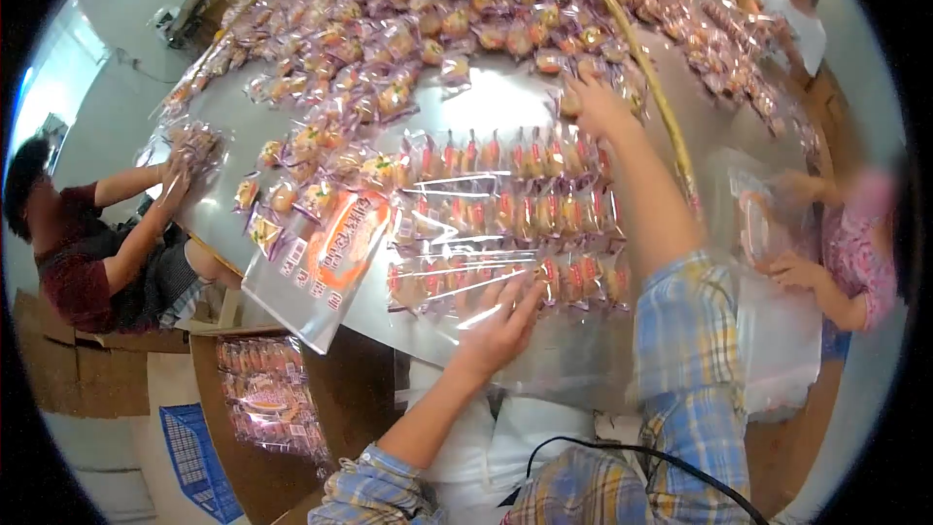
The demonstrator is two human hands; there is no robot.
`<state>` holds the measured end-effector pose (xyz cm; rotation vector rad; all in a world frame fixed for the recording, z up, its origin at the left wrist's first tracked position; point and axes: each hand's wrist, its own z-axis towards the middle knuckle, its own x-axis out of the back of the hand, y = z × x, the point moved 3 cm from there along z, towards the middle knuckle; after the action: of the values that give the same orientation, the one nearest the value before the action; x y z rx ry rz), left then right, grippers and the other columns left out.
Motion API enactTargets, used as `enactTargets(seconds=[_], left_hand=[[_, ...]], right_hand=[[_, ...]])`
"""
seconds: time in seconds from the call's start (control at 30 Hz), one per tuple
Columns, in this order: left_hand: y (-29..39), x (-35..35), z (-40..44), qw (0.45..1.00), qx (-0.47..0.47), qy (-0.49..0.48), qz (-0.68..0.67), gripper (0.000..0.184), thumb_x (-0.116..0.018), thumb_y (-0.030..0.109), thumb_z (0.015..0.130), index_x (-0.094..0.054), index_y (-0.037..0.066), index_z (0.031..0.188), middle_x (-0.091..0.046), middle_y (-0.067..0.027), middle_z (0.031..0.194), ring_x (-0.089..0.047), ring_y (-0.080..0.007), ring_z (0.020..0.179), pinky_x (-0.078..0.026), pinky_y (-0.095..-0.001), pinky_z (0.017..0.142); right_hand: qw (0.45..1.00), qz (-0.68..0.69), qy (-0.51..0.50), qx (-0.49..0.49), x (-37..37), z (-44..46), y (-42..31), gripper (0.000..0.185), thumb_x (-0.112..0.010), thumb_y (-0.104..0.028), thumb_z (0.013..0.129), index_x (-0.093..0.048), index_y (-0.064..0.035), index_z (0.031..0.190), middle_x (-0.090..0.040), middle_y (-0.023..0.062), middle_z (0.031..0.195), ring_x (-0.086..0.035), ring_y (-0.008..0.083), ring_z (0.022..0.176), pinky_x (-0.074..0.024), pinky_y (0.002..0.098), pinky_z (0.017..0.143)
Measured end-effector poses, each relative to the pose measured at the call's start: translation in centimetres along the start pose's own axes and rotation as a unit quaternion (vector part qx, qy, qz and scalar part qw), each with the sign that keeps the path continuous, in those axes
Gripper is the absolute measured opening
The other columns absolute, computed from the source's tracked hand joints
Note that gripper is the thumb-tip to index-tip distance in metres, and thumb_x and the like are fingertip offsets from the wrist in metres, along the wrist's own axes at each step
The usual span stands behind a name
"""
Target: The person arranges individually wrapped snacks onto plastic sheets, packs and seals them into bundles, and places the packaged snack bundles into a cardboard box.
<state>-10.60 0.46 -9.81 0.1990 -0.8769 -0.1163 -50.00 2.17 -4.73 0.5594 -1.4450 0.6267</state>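
My left hand (501,326) lies with fingers spread on a clear plastic bag, over the front row of wrapped snacks (573,282). Behind that row are a middle row (505,214) and a back row (466,157), their small packets standing on edge side by side. My right hand (601,105) reaches past the back row, fingers stretched out beside loose wrapped snacks (630,95); its fingertips are partly lost among the wrappers. Left of the rows lies a printed clear bag (335,258) with orange and red lettering.
A big heap of wrapped snacks (428,10) covers the table's (379,316) far side, with a yellow pole (651,68) across it. Co-workers handle bags at the left (107,243), right (860,243) and far right (797,19). A cardboard box (355,399) holds filled packs; a blue crate (199,457) stands nearby.
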Motion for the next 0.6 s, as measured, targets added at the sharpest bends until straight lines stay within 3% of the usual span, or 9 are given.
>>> enactTargets(seconds=[0.07, 0.17, 0.27, 0.3, 0.4, 0.43, 0.53, 0.57, 0.6], left_hand=[[0.0, 0.0, 0.3, 1.000, 0.000, -0.016, -0.008, 0.045, -0.078, 0.019, 0.081, -0.072, 0.020, 0.125, -0.071, -0.0031, 0.122, -0.065, -0.0216, 0.116, -0.026, -0.0562, 0.118], [0.1, -0.2, 0.2, 1.000, 0.006, -0.022, -0.013, 0.047, -0.077, 0.020, 0.080, -0.072, 0.021, 0.126, -0.071, -0.0030, 0.121, -0.065, -0.0219, 0.116, -0.025, -0.0575, 0.119], [0.0, -0.1, 0.3, 1.000, 0.001, -0.019, -0.011, 0.050, -0.077, 0.019, 0.078, -0.072, 0.021, 0.128, -0.070, -0.0039, 0.120, -0.065, -0.0223, 0.117, -0.025, -0.0565, 0.119], [0.0, -0.1, 0.4, 1.000, 0.003, -0.015, -0.014, 0.050, -0.076, 0.018, 0.078, -0.072, 0.020, 0.128, -0.070, -0.0042, 0.121, -0.064, -0.0226, 0.116, -0.025, -0.0560, 0.120], [0.2, 0.1, 0.4, 1.000, 0.006, -0.011, -0.016, 0.050, -0.076, 0.017, 0.077, -0.072, 0.020, 0.127, -0.070, -0.0050, 0.121, -0.064, -0.0230, 0.117, -0.026, -0.0547, 0.120], [0.2, 0.1, 0.4, 1.000, 0.006, -0.010, -0.016, 0.050, -0.076, 0.016, 0.077, -0.072, 0.020, 0.127, -0.070, -0.0052, 0.122, -0.063, -0.0231, 0.118, -0.026, -0.0542, 0.120], [0.1, -0.1, 0.1, 1.000, 0.008, 0.005, -0.025, 0.049, -0.076, 0.015, 0.076, -0.073, 0.019, 0.126, -0.069, -0.0056, 0.125, -0.062, -0.0231, 0.119, -0.026, -0.0537, 0.119], [0.1, 0.0, -0.1, 0.999, 0.012, -0.015, -0.034, 0.047, -0.075, 0.019, 0.082, -0.069, 0.019, 0.129, -0.063, -0.0050, 0.137, -0.060, -0.0225, 0.121, -0.027, -0.0581, 0.117], [0.1, 0.1, -0.1, 0.999, 0.013, -0.014, -0.035, 0.046, -0.075, 0.019, 0.083, -0.069, 0.018, 0.129, -0.063, -0.0052, 0.137, -0.060, -0.0226, 0.121, -0.027, -0.0584, 0.117]], right_hand=[[0.998, 0.050, -0.034, 0.027, -3.3, 2.3, 1.9, 0.071, -0.063, -0.021, 0.092, -0.040, -0.0240, 0.159, -0.046, 0.0186, 0.157, -0.055, 0.0417, 0.135, -0.0513, 0.0545, 0.106], [0.998, 0.062, -0.015, -0.021, -4.2, 2.9, 2.3, 0.073, -0.070, -0.029, 0.087, -0.046, -0.0141, 0.154, -0.056, 0.0252, 0.143, -0.061, 0.0434, 0.124, -0.0519, 0.0470, 0.104], [0.994, -0.021, -0.083, -0.072, -1.5, 0.9, 2.0, 0.058, -0.070, -0.033, 0.091, -0.057, -0.0148, 0.144, -0.053, 0.0232, 0.148, -0.061, 0.0395, 0.126, -0.0529, 0.0507, 0.105], [0.996, -0.007, 0.010, -0.090, -1.1, 0.2, 2.2, 0.054, -0.077, -0.034, 0.085, -0.063, -0.0091, 0.131, -0.057, 0.0231, 0.142, -0.066, 0.0391, 0.118, -0.0548, 0.0491, 0.100], [0.987, 0.121, 0.061, -0.082, 1.0, -2.5, 3.4, 0.051, -0.080, -0.034, 0.082, -0.063, -0.0060, 0.122, -0.061, 0.0212, 0.134, -0.069, 0.0386, 0.111, -0.0555, 0.0505, 0.092], [0.984, 0.123, 0.109, -0.073, 2.6, -4.5, 3.1, 0.052, -0.083, -0.030, 0.080, -0.060, -0.0053, 0.120, -0.066, 0.0175, 0.120, -0.071, 0.0362, 0.105, -0.0550, 0.0499, 0.086], [0.885, 0.303, 0.353, 0.008, 4.0, -10.6, 2.9, 0.066, -0.087, -0.019, 0.079, -0.053, -0.0082, 0.135, -0.064, 0.0039, 0.100, -0.066, 0.0257, 0.088, -0.0538, 0.0395, 0.081], [0.863, 0.395, 0.315, 0.018, 5.2, -13.6, 2.0, 0.072, -0.086, -0.015, 0.081, -0.048, -0.0089, 0.141, -0.063, 0.0036, 0.102, -0.066, 0.0223, 0.092, -0.0541, 0.0374, 0.082], [0.832, 0.482, 0.273, 0.028, 6.2, -17.1, 0.9, 0.078, -0.085, -0.011, 0.083, -0.043, -0.0097, 0.148, -0.062, 0.0033, 0.103, -0.065, 0.0189, 0.096, -0.0545, 0.0354, 0.083]])
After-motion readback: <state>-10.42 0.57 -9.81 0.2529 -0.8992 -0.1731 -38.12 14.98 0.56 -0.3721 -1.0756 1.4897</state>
